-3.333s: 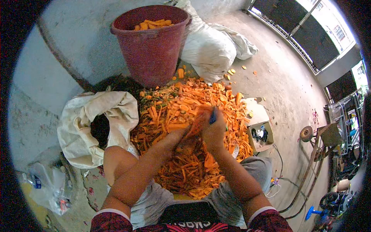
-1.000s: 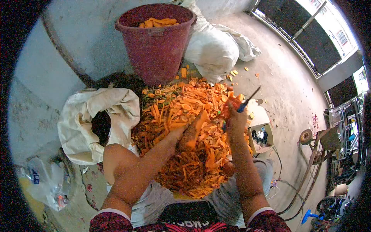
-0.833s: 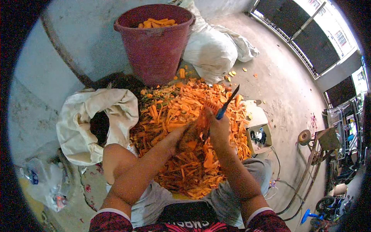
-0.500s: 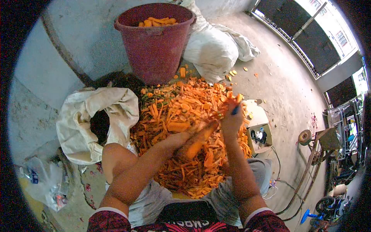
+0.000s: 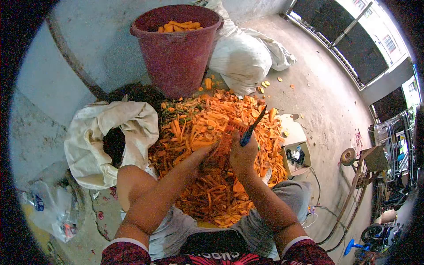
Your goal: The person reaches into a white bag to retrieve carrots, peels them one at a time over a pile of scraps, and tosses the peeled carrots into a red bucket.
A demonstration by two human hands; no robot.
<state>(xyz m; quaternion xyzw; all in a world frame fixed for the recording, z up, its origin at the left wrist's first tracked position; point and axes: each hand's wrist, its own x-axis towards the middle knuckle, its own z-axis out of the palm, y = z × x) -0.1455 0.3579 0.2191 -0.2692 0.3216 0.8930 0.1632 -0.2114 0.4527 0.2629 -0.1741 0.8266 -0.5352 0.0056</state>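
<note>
My right hand (image 5: 243, 154) is closed around a knife-like tool (image 5: 253, 129) with a blue part at the fist and a dark, pointed end slanting up to the right. Close beside it, my left hand (image 5: 204, 160) grips a carrot (image 5: 221, 148), partly hidden by the fingers and blurred. Both hands are over a wide heap of orange carrot peelings (image 5: 207, 194), with cut tops and slices among them.
A maroon bucket (image 5: 176, 57) holding peeled carrots stands behind the heap. White sacks (image 5: 243, 57) lean beside it. An open cream sack (image 5: 84, 141) sits left. An open cardboard box (image 5: 297, 170) with cables lies right, near a metal hand cart (image 5: 353, 194).
My right hand has drawn back toward my left hand, and the dark pointed end now shows. My left hand stays near the same spot, with the carrot tilted differently.
</note>
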